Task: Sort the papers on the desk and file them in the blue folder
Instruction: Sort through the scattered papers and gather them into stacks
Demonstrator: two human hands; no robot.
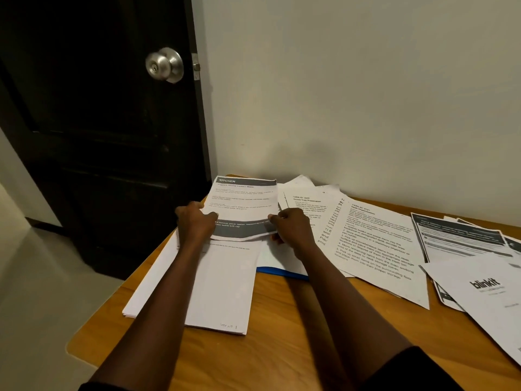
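Pinching the kitchen sheet (242, 204) by its side edges, the left hand (194, 221) and right hand (293, 230) hold it over the left pile (220, 286). I'd square its edges with that pile before letting go.

I count: left hand (194, 221), right hand (293, 230), two. Blue folder (282, 271), one. Desk (282, 320), one. Door (98, 136), knob (165, 64), one each. Paper stack (203, 283), near left, one. KITCHEN sheet (242, 204), one. Loose sheets (375, 249), right: uncounted.

1 head-worn wide-angle view, looking forward and down, close over the table (282, 334), wall (366, 94) and door (98, 136) behind
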